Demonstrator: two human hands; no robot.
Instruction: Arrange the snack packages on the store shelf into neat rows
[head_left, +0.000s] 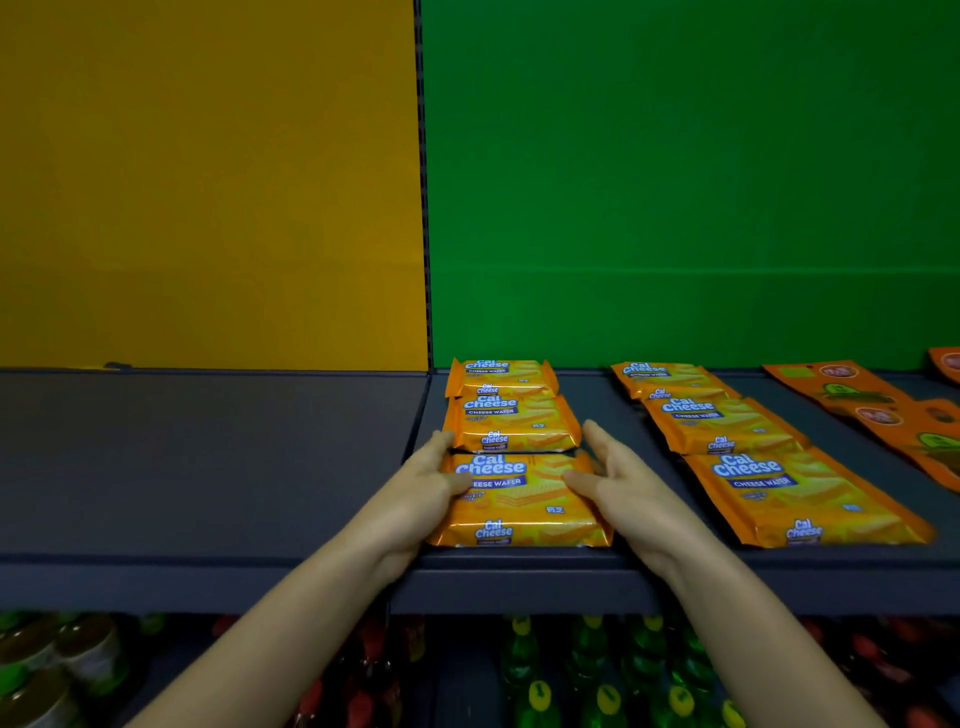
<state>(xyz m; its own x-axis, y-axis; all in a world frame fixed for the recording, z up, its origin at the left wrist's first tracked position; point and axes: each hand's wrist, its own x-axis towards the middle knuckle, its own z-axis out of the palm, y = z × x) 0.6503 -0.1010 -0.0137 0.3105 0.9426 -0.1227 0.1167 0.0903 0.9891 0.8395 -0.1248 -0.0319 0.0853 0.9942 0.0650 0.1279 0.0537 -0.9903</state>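
Where the yellow panel (208, 182) meets the green panel (675, 182), a dark shelf (208, 457) runs across the middle of the frame. Just right of that seam, three orange Cal Cheese wafer packs lie flat in a row from back to front: the rear pack (501, 375) against the green panel, the middle pack (511, 423) overlapping its near edge, and the front pack (519, 501) close to the shelf lip. A second row (722, 423) of three like packs lies to the right, slanting toward the lower right, its packs overlapping. Orange pouches (857, 395) lie flat at the far right edge. Below the shelf, bottles (597, 675) with yellow and red caps stand at the bottom centre and right, and jars (52, 660) at the bottom left, all blurred.

Both hands flank the front pack. The left hand (426, 483) lies flat against its left side, fingers straight and reaching to the middle pack's near left corner, thumb resting on the pack's top. The right hand (618, 478) mirrors it on the right side, fingers straight and pointing backward, thumb on the top face. Neither hand curls round the pack.
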